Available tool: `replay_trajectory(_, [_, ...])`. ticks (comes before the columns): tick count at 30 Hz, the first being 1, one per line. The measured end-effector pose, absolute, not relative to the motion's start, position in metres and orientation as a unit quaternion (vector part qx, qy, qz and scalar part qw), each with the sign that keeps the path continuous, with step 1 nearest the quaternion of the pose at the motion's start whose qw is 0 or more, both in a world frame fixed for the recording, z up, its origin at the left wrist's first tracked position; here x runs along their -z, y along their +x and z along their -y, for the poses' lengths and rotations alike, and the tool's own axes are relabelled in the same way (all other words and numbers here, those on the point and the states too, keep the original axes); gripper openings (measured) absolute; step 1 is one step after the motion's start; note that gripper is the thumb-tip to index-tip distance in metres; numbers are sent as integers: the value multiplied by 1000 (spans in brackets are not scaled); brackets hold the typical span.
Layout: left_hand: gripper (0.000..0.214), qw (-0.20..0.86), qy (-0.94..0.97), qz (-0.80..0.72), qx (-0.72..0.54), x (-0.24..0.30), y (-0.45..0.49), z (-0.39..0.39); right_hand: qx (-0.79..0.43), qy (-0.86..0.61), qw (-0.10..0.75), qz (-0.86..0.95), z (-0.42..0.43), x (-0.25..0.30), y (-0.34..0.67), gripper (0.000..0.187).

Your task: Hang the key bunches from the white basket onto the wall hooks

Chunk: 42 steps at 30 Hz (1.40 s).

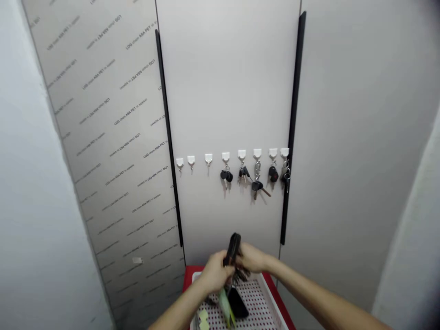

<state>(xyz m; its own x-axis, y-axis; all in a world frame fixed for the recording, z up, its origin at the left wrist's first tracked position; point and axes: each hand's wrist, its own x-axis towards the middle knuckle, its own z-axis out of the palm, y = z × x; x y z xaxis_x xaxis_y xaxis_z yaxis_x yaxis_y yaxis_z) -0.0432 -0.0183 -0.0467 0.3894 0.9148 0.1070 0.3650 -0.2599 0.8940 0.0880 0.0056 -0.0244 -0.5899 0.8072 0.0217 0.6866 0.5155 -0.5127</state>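
My left hand and my right hand meet over a white perforated basket, both closed on a black key holder that sticks up between them, with keys hanging beneath. A black key fob and a pale green tag dangle or lie just below my left hand. On the white panel above runs a row of white hooks. The three hooks on the left are bare. Black key bunches hang from the others on the right.
The basket sits on a red surface. Two black vertical strips frame the white hook panel. A film-covered grey panel stands to the left, and plain white walls close in on both sides.
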Motion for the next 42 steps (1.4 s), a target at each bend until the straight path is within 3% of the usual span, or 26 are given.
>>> replay_trajectory(3, [24,346,778,-471,-230,59,-42,25,-230,-431,96,868,-4,47,101,15])
replay_trajectory(5, [24,322,783,-500,-181,47,-43,20,-245,-453,125,848,-7,36,109,17])
replay_trajectory(7, [28,297,768,-526,-212,18,-42,6,-218,-487,255,806,-16,3,117,20])
replay_trajectory(10, [39,246,709,-531,-394,-43,-32,-28,-71,-513,514,684,-33,-65,123,26])
replay_trajectory(12, [46,208,649,-539,-495,-80,-21,-52,-1,-514,568,643,-45,-103,122,35])
replay_trajectory(15, [40,197,595,-553,-549,-112,-4,-78,50,-543,539,642,-58,-131,118,41])
replay_trajectory(18, [21,253,591,-522,-560,-122,6,-86,36,-571,515,638,-66,-135,119,33])
replay_trajectory(21, [6,305,589,-461,-589,-134,7,-83,11,-549,547,632,-71,-144,123,27])
replay_trajectory(24, [5,322,577,-421,-622,-159,5,-76,14,-519,564,642,-72,-165,121,27])
replay_trajectory(28, [5,291,636,-423,-576,-176,-2,-67,-10,-486,533,692,-63,-180,112,25])
replay_trajectory(32, [7,319,707,-423,-468,-129,-17,-47,-83,-450,432,777,-37,-139,114,23])
replay_trajectory(36, [9,381,737,-452,-327,-35,-30,-16,-199,-454,291,818,-8,-44,118,23])
replay_trajectory(39, [14,398,733,-508,-213,28,-33,4,-249,-485,229,807,8,26,115,24])
replay_trajectory(42, [15,371,741,-547,-121,55,-31,11,-242,-495,198,811,13,50,118,22])
